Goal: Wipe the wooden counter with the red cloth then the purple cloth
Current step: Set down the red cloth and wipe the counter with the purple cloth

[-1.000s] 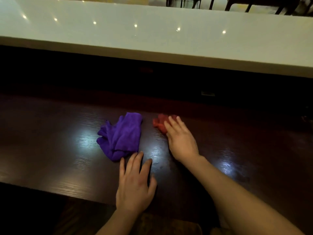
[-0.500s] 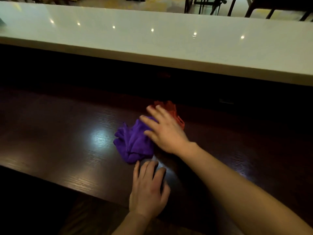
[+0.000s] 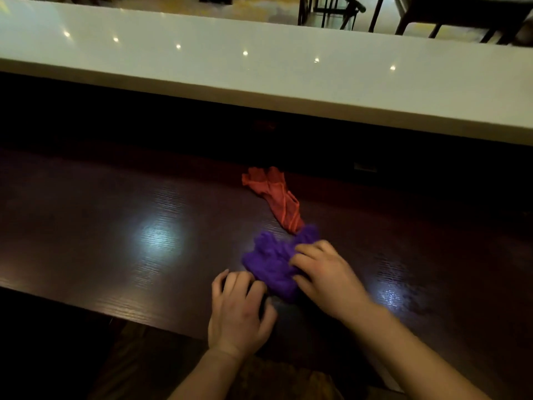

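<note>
**Right hand on the purple cloth, red cloth lying free behind it**

Head view: The tabletop (image 3: 121, 226) is dark wood with a fine straight grain and a glossy finish, and it reflects bright spots of light. The purple cloth (image 3: 271, 264) is a soft, fluffy fabric, crumpled into a thick lump near the front edge of the tabletop. The right hand (image 3: 326, 275) rests on the right side of this lump with its fingers (image 3: 305, 252) bent and pressing into the fabric; it seems to grip the cloth loosely, partly closed. The left hand (image 3: 239, 310) lies on the wood just beside the near left side of the purple cloth, fingers curled downward, and it holds nothing. The red cloth (image 3: 274, 194) is thinner and flatter, with folds and lighter seams, stretched in a long narrow shape. Its near end touches the far edge of the purple cloth, and no hand touches it.

Behind the tabletop there is a dark gap, then a raised pale ledge (image 3: 288, 73), smooth and shiny with small light points. Beyond it stand dark chair legs (image 3: 331, 13) on a light floor.
</note>
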{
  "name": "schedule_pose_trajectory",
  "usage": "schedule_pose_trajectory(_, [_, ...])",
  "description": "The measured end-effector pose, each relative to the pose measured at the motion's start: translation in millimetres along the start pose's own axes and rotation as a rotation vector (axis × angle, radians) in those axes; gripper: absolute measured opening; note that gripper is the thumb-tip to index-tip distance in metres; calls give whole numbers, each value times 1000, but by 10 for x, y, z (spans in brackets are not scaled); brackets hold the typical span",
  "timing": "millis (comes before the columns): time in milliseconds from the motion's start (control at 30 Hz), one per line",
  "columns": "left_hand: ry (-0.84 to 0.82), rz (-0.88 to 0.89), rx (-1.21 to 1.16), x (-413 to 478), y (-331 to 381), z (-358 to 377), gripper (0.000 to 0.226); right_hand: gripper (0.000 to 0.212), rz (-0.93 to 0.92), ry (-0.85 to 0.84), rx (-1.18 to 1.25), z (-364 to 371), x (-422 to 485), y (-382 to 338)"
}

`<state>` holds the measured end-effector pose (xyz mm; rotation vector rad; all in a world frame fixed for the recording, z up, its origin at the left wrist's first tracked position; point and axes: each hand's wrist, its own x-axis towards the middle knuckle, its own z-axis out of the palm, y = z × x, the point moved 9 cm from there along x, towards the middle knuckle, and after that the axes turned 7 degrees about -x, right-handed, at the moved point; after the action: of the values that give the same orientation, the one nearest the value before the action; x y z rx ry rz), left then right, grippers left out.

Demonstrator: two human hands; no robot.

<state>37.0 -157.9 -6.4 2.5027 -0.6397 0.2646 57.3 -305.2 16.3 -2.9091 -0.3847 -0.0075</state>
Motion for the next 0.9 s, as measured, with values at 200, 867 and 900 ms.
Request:
schedule_pose_trajectory(200, [-85, -66, 55, 23, -63, 133, 28, 65, 342, 31, 73, 75, -715, 322])
schedule_pose_trajectory(867, [-262, -141, 145, 38, -173, 334, 58, 50, 558, 120, -160, 50, 1129, 1582])
schedule_pose_trajectory(900, [-267, -146, 148, 37, -177, 334, 58, 49, 533, 103, -164, 43, 1101, 1510])
